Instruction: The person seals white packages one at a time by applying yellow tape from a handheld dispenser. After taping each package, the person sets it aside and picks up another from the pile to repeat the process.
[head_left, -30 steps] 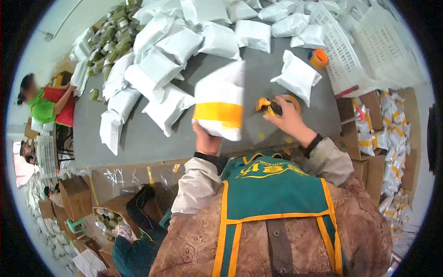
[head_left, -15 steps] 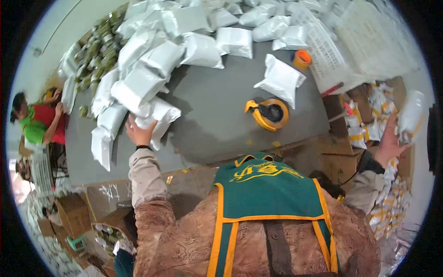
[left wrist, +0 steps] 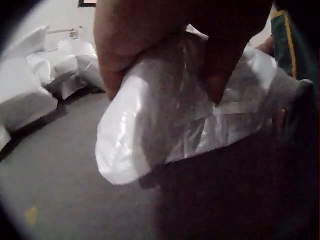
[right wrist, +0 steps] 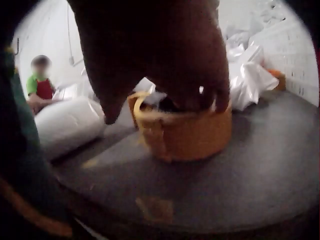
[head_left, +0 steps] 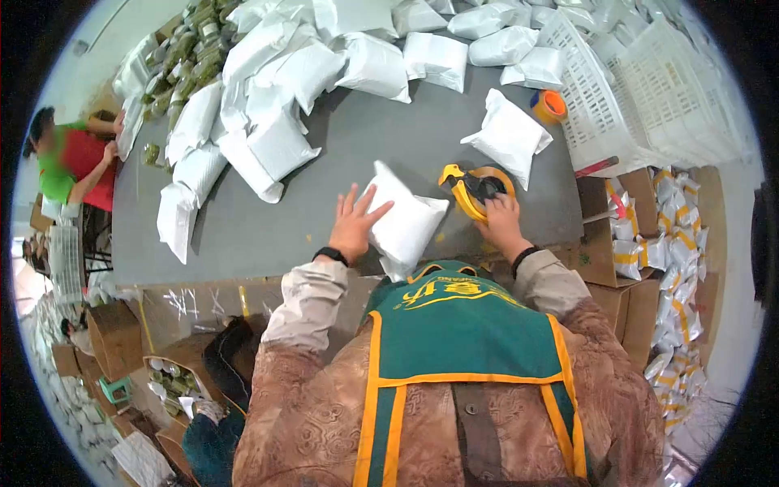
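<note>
My left hand (head_left: 353, 227) grips a white plastic parcel (head_left: 410, 223) near the front edge of the grey table. In the left wrist view, thumb and fingers pinch the parcel's wrinkled film (left wrist: 122, 140) from both sides, and it sits tilted close over the tabletop. To its right, my right hand (head_left: 501, 227) holds a yellow-and-black tape dispenser (head_left: 465, 201) on the table. The right wrist view shows fingers curled over the top of the yellow tape roll (right wrist: 190, 135); the palm hides part of the dispenser.
White parcels (head_left: 373, 69) heap along the table's back and left. A lone parcel (head_left: 511, 138) and an orange tape roll (head_left: 550, 106) lie beyond the dispenser, near white plastic crates (head_left: 596, 105). Yellow-taped parcels (head_left: 677, 268) pile at the right. Another person (head_left: 77, 166) works at the far left.
The yellow-taped parcel went off to the right from my right hand, which then returned to the dispenser. My left hand reached the left heap and brought an untaped parcel to the table's front.
</note>
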A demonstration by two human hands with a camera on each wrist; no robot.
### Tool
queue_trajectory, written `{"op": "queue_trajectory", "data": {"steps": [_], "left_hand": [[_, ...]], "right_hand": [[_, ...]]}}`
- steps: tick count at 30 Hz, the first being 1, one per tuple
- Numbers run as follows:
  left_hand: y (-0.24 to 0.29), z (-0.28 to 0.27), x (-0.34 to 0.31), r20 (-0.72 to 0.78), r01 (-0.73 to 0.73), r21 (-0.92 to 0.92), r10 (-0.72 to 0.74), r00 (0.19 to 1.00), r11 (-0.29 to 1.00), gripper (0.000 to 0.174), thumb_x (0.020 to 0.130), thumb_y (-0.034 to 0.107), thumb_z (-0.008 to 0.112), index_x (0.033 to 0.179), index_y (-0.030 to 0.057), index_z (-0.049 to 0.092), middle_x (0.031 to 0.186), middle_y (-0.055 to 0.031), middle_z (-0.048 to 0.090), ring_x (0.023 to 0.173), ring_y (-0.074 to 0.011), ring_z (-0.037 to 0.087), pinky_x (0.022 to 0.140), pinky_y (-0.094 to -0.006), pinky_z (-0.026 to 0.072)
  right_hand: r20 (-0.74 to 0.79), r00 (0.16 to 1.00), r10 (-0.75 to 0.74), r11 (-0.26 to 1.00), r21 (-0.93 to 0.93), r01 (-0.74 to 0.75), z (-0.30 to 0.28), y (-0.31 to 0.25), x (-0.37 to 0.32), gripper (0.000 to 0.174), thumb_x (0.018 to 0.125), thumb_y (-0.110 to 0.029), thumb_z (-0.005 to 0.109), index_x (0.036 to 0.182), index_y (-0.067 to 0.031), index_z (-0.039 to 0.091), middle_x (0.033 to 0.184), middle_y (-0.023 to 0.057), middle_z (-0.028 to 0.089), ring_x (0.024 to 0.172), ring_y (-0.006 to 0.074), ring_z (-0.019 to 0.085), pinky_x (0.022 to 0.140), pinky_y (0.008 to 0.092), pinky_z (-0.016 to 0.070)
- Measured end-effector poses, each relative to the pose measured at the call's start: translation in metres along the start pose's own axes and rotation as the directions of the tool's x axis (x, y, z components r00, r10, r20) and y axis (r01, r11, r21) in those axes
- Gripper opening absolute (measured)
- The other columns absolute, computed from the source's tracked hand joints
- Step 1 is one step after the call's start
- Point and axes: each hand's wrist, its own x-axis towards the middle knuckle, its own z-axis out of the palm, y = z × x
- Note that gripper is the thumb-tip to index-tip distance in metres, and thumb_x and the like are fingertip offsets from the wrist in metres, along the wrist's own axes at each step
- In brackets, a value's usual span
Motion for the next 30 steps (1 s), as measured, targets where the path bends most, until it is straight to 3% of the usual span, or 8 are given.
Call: {"op": "queue_trajectory", "data": {"steps": [3,6,7,10,13,17,24,30], "left_hand": [[0.004,-0.013,0.011,-0.260,0.176,0.094,-0.146,0.954,0.980,0.071,0.071,-0.008,0.053,0.135,0.0222,0.051,0.144,-0.0147,0.039,0.134,-0.0368,0.033,0.110,-0.0403,0.0305],[-0.002,-0.030,-0.011,-0.106,0.436,-0.421,-0.521,0.847,0.795,0.050,0.076,-0.004,0.055,0.123,0.0122,0.060,0.122,-0.0150,0.058,0.117,-0.0351,0.049,0.097,-0.0386,0.0411],[-0.005,-0.005,-0.027,-0.157,0.322,-0.663,-0.546,0.823,0.676,0.031,0.081,0.004,0.059,0.112,0.0042,0.064,0.099,-0.0135,0.065,0.098,-0.0307,0.059,0.084,-0.0368,0.0463],[0.035,-0.014,-0.053,0.317,0.383,-0.923,-0.501,0.805,0.033,0.032,0.093,0.023,0.060,0.113,-0.0013,0.063,0.101,-0.0072,0.068,0.095,-0.0208,0.062,0.082,-0.0327,0.0475],[0.067,-0.026,-0.063,0.473,0.294,-0.839,-0.349,0.809,-0.458,0.033,0.095,0.023,0.057,0.115,-0.0028,0.061,0.103,-0.0053,0.067,0.094,-0.0184,0.063,0.082,-0.0314,0.0489],[0.075,-0.027,-0.082,0.486,0.172,-0.644,-0.225,0.845,-0.745,0.024,0.095,0.012,0.055,0.112,-0.0045,0.061,0.102,-0.0090,0.067,0.091,-0.0173,0.064,0.082,-0.0309,0.0517],[0.077,-0.021,-0.096,0.483,-0.010,-0.539,-0.319,0.816,-0.843,0.018,0.092,0.008,0.057,0.104,-0.0035,0.063,0.099,-0.0092,0.067,0.089,-0.0190,0.064,0.083,-0.0340,0.0514],[0.038,0.002,-0.105,0.355,-0.184,-0.765,-0.642,0.679,-0.618,0.011,0.089,0.008,0.060,0.095,0.0001,0.066,0.091,-0.0072,0.068,0.083,-0.0175,0.063,0.076,-0.0321,0.0495]], "right_hand": [[0.014,0.999,-0.037,0.990,0.140,0.035,0.001,0.011,0.012,0.040,0.071,-0.026,0.074,0.098,0.0000,0.059,0.098,0.0178,0.060,0.105,0.0365,0.053,0.100,0.0465,0.0355],[0.073,0.997,-0.022,0.900,0.435,-0.012,-0.025,0.031,0.015,0.041,0.075,-0.027,0.072,0.101,0.0014,0.060,0.094,0.0164,0.062,0.099,0.0343,0.057,0.091,0.0443,0.0415],[0.122,0.993,-0.010,0.831,0.554,-0.059,-0.038,0.038,0.013,0.041,0.076,-0.028,0.071,0.103,0.0017,0.059,0.093,0.0162,0.062,0.096,0.0329,0.058,0.088,0.0422,0.0437],[0.316,0.931,-0.182,0.648,0.751,-0.128,-0.117,0.013,0.016,0.042,0.079,-0.028,0.069,0.105,0.0022,0.058,0.091,0.0153,0.061,0.087,0.0273,0.059,0.077,0.0356,0.0465],[0.384,0.814,-0.436,0.537,0.837,-0.108,-0.147,-0.021,0.021,0.040,0.079,-0.027,0.069,0.103,0.0027,0.057,0.087,0.0136,0.060,0.081,0.0220,0.057,0.073,0.0323,0.0460],[0.423,0.634,-0.648,0.531,0.847,-0.022,-0.149,-0.061,0.045,0.044,0.077,-0.029,0.070,0.104,0.0034,0.057,0.089,0.0129,0.060,0.083,0.0204,0.056,0.076,0.0324,0.0449],[0.460,0.591,-0.662,0.649,0.747,0.146,-0.140,-0.095,0.072,0.039,0.075,-0.029,0.073,0.092,0.0019,0.058,0.078,0.0145,0.059,0.070,0.0209,0.054,0.065,0.0344,0.0443],[0.528,0.623,-0.578,0.764,0.618,0.185,-0.159,-0.031,0.131,0.047,0.073,-0.043,0.075,0.086,0.0004,0.064,0.076,0.0152,0.062,0.068,0.0220,0.057,0.063,0.0340,0.0442]]}}
